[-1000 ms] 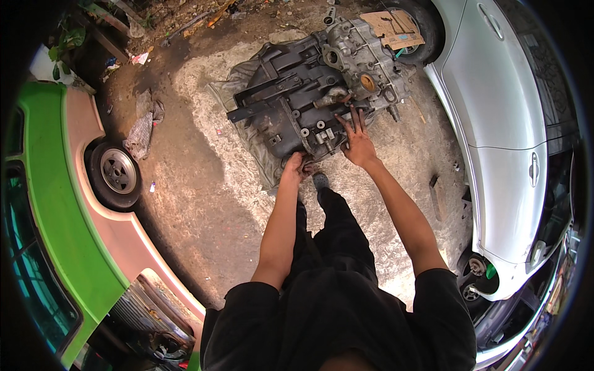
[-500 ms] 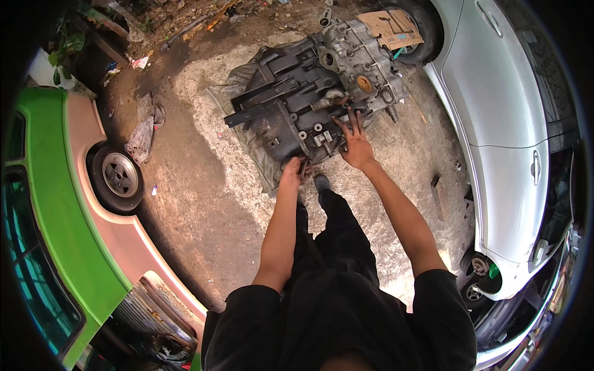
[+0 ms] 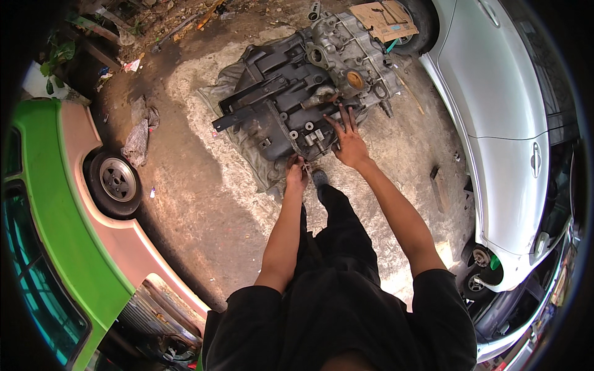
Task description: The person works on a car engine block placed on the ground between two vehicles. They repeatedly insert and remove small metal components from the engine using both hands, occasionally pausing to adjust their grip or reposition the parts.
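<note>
1. Gearbox: the dark grey cast-metal gearbox casing lies on a grey cloth, off the dirt.
2. Right hand presses flat, fingers spread, on its near edge, steadying it.
3. Left hand, just below that edge, is clenched around a thin metal tool.

one gearbox, two cars, one cardboard sheet

Stained concrete floor carries a grey cloth beneath the gearbox.
</note>
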Motion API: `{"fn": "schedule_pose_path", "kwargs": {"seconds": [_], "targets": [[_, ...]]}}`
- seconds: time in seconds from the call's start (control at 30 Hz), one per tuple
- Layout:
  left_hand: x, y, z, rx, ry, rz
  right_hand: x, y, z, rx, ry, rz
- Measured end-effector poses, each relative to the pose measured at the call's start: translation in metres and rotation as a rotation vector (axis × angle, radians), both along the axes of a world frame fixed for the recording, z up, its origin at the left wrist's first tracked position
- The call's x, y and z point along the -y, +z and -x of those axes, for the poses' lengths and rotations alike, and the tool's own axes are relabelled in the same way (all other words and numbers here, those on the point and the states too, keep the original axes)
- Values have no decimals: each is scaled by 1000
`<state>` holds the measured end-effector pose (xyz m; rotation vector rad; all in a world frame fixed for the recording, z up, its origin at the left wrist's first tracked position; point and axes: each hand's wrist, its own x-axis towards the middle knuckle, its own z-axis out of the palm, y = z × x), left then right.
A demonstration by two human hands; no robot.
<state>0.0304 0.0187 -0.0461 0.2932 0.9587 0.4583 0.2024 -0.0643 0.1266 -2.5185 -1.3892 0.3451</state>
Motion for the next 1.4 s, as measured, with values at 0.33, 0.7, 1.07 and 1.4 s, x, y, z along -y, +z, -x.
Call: {"fn": "schedule_pose_path", "kwargs": {"seconds": [0.33, 0.7, 1.07, 1.4], "targets": [[6, 16, 13, 111, 76, 138, 2, 2, -2, -21, 10, 23], [-36, 18, 12, 4, -239, 203, 1, 0, -2, 19, 27, -11], [-49, 43, 1, -165, -384, 190, -1, 4, -2, -24, 4, 115], [-53, 36, -4, 3, -158, 498, -3, 12, 1, -36, -11, 120]]}}
